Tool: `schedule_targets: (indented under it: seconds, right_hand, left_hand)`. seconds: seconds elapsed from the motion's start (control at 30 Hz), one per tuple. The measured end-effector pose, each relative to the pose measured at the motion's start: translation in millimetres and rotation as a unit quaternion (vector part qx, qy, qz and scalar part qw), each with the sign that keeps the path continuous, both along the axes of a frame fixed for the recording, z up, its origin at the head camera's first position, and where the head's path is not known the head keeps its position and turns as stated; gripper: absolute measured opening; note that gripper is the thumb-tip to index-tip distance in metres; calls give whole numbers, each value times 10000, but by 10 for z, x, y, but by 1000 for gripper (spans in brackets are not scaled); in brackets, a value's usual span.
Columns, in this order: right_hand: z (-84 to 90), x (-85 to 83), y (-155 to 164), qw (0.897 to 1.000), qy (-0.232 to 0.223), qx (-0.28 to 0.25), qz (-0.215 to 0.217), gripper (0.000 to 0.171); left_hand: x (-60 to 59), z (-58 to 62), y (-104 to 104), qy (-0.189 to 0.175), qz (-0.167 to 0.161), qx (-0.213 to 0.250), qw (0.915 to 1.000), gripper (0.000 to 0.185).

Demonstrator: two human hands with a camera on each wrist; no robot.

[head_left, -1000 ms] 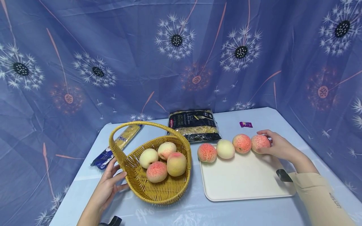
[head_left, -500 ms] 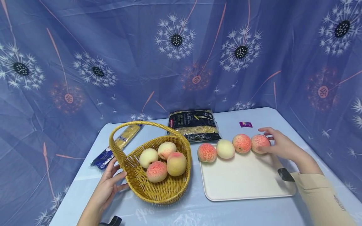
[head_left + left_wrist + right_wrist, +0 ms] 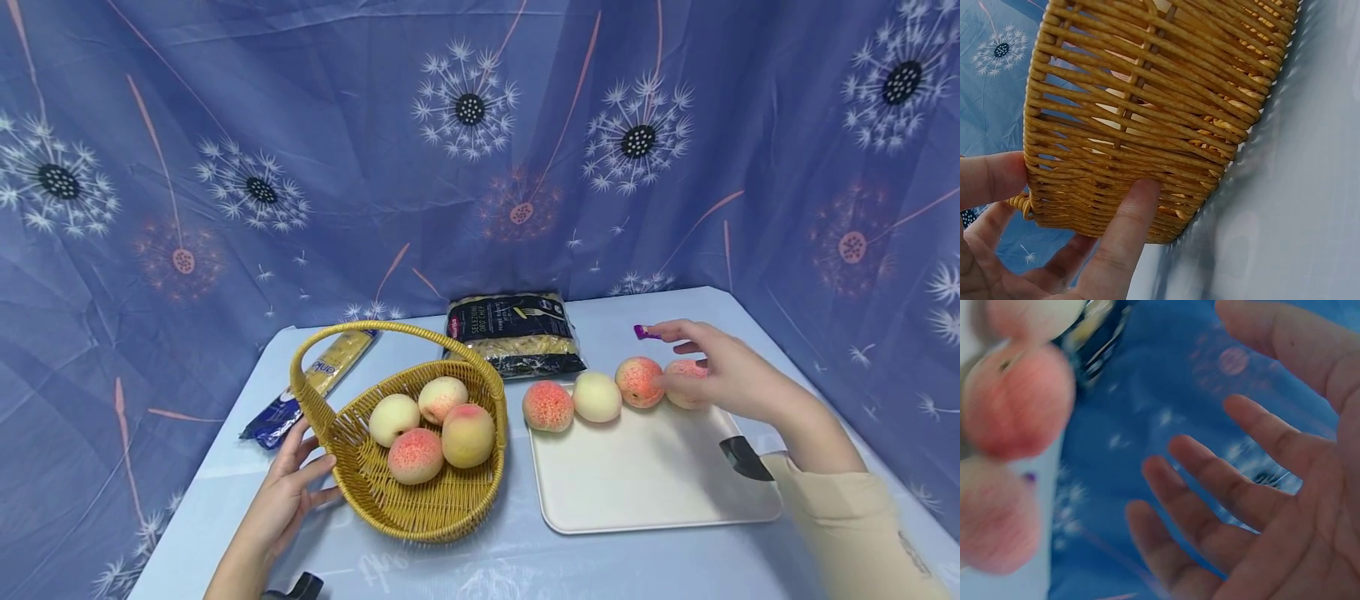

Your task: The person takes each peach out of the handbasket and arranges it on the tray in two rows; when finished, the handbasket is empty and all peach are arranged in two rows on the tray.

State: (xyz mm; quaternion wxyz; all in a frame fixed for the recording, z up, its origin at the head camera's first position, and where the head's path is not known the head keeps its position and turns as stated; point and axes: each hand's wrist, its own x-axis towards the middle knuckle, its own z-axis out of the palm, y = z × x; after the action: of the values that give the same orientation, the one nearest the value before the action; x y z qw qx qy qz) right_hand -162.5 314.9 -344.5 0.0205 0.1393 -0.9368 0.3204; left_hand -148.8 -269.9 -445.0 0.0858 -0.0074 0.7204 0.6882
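Pasta bag (image 3: 517, 333) reads "SELEZIONE" — right hand (image 3: 723, 375), fingers spread, above peaches (image 3: 640, 382); left hand (image 3: 288, 492) flat against basket (image 3: 420, 500).

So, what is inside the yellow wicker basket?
The wicker basket holds four peaches: two pale ones behind, two redder ones in front. They cover most of the bottom, so anything beneath them cannot be seen. The left hand touches its outer wall.

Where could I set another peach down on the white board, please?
The white board lies bare in front of the row of four peaches, as far as its near edge. The back edge is crowded, with the right hand above the row's right end.
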Motion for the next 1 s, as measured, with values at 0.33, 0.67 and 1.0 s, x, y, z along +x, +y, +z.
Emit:
schedule_targets:
  seconds: [0.33,0.67,1.0]
  right_hand:
    - [336,246,-537,9952,-4,-96,971,65]
    - [421,305,-964,9820,-563,-365,1766,64]
    - [447,338,-1421,9735,8,-632,2198,66]
  left_hand:
    - [-1,3,6,49,-14,-8,10000,74]
    - [2,-11,2,40,0,-6,10000,73]
    - [12,-6,-1,18,20,-31,10000,72]
